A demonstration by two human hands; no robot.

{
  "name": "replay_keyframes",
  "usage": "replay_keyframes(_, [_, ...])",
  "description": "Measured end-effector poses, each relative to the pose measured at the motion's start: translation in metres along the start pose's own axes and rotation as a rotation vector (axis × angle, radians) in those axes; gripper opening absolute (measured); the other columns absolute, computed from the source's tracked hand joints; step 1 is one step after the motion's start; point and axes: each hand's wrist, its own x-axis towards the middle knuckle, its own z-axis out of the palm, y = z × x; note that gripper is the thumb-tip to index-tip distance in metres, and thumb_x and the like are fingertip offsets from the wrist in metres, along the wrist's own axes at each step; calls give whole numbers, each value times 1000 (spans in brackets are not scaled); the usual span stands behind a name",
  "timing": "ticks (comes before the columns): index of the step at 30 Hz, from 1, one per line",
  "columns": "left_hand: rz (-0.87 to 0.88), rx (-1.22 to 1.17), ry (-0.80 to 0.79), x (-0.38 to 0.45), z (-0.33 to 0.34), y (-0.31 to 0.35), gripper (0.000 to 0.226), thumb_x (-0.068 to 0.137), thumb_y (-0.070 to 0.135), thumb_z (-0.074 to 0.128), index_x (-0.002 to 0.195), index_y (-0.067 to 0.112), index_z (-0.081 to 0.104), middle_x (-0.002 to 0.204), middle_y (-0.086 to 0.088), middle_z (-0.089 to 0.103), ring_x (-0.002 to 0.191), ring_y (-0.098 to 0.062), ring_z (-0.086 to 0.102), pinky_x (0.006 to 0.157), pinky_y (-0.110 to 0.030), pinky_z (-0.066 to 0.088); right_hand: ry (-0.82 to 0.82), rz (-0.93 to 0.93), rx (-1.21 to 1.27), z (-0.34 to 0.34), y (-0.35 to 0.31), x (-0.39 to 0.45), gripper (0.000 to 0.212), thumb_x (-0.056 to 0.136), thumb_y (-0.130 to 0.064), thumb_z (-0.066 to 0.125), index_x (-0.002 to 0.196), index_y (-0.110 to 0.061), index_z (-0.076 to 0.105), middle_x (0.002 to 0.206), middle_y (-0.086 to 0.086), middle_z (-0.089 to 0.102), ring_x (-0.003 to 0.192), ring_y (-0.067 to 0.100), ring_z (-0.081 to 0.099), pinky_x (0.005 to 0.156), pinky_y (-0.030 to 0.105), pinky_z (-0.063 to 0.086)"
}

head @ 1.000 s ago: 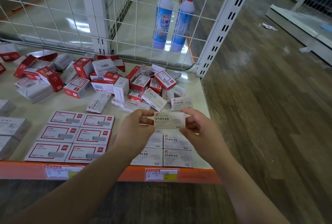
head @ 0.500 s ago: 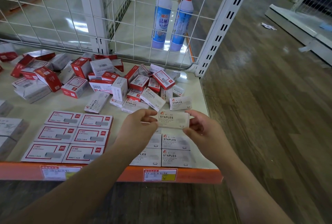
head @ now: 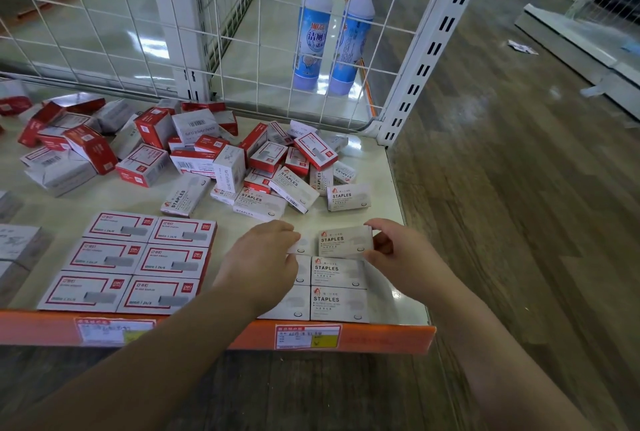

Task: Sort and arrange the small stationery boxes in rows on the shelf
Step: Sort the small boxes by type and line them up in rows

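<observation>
Right hand [head: 398,254] grips staples box [head: 344,241], left hand [head: 265,257] beside.

Shop, price tags [head: 308,336] on shelf edge [head: 381,339] (orange), boxed stock [head: 348,197]

A white STAPLES box [head: 345,242] lies flat at the back of the right-hand column of matching white boxes [head: 338,288] near the shelf [head: 394,209] front edge, label up; left of them, six red-framed boxes [head: 138,262] lie flat in two neat columns; behind, a jumbled heap of red and white boxes [head: 194,157] lies tilted, some stacked.
</observation>
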Motion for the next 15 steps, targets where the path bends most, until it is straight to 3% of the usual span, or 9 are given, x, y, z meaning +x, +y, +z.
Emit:
replay_keyframes(5, [36,74,-19,2,2,-4,42,96,25,40,138,27,40,147,13,31,132,-7,29,106,-24,27,-61,53,-12,0,-4,7,27,89,-13,54,114,-20,59,95,-5,63,89,14,60,80,27,49])
replay_keyframes(10, [68,64,4,6,2,-5,39,96,24,41,135,27,45,138,12,40,125,-7,35,101,-22,30,-20,61,-100,8,-3,9,28,93,-24,54,114,-9,61,101,5,64,93,20,58,81,30,46])
replay_keyframes(15, [70,39,14,9,4,-7,36,96,27,42,131,27,48,128,12,45,117,-7,42,95,-23,37,49,76,-60,18,2,14,35,91,-29,57,126,-25,55,106,-2,51,88,11,54,76,19,39])
